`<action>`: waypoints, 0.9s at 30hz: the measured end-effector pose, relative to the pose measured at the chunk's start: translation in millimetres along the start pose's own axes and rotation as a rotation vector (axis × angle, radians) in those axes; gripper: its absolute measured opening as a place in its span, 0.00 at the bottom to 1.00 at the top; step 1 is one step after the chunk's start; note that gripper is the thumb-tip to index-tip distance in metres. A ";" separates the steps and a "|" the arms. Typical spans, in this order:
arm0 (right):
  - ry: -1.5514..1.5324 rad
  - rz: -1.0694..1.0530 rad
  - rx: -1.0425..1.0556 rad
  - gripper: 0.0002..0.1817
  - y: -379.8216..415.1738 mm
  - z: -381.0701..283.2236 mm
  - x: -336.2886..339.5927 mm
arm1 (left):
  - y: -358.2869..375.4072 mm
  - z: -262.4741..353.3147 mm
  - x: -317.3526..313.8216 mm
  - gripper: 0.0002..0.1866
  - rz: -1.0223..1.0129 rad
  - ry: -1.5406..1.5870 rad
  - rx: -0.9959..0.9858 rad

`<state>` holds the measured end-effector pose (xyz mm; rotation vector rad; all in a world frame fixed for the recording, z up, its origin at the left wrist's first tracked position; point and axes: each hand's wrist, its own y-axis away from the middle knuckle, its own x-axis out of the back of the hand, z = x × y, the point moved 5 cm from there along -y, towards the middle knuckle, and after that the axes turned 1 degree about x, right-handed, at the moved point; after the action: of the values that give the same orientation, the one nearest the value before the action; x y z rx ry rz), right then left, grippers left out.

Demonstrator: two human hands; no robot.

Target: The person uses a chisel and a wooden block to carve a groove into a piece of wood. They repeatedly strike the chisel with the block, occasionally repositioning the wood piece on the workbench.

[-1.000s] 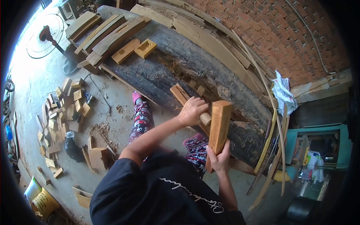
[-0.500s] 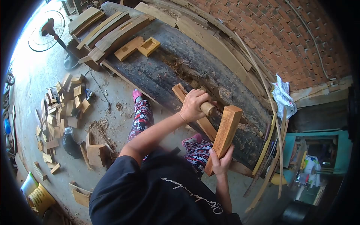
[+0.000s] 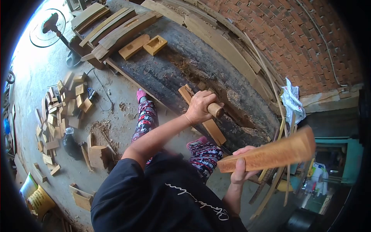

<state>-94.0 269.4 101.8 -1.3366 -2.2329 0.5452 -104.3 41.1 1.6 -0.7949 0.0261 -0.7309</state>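
My left hand (image 3: 201, 107) is closed around the round wooden handle of a chisel (image 3: 215, 110), its butt end sticking out toward the right. The blade is mostly hidden by the hand. Beneath it, a narrow piece of wood (image 3: 214, 132) lies across the near edge of the dark workbench (image 3: 154, 79), with a cut recess near its far end. My right hand (image 3: 242, 170) grips the lower end of a thick wooden block (image 3: 270, 154). The block is tilted out to the right, apart from the chisel, and its far end is blurred by motion.
Two recessed wood pieces (image 3: 155, 45) and several curved boards (image 3: 127, 29) lie at the bench's far left. Cut offcuts (image 3: 58, 112) are heaped on the floor near a standing fan (image 3: 50, 25). Long strips (image 3: 286, 154) lean at the right, beside a white plastic bag (image 3: 291, 101).
The wooden block in my right hand has swung away from the chisel's butt, out to the right and lower. My left hand stays in place on the chisel.
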 end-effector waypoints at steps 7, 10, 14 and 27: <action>0.297 -0.382 -0.507 0.30 -6.8 35.2 -14.2 | 0.9 -7.5 2.8 0.14 0.050 0.028 0.035; 0.261 -0.070 -0.158 0.30 -18.8 3.4 -0.9 | -3.0 -5.3 6.9 0.14 0.125 0.044 0.077; 0.036 -0.174 -0.009 0.23 -15.4 9.7 -14.3 | -3.6 -6.9 6.0 0.14 0.161 0.063 0.125; 0.257 -0.234 -0.392 0.31 14.8 43.0 -1.9 | 6.9 7.7 2.2 0.12 0.092 -0.096 -0.099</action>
<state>-108.0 270.3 58.5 -1.2139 -2.3054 -0.1496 -96.4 48.0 3.1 -0.9172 0.0127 -0.6074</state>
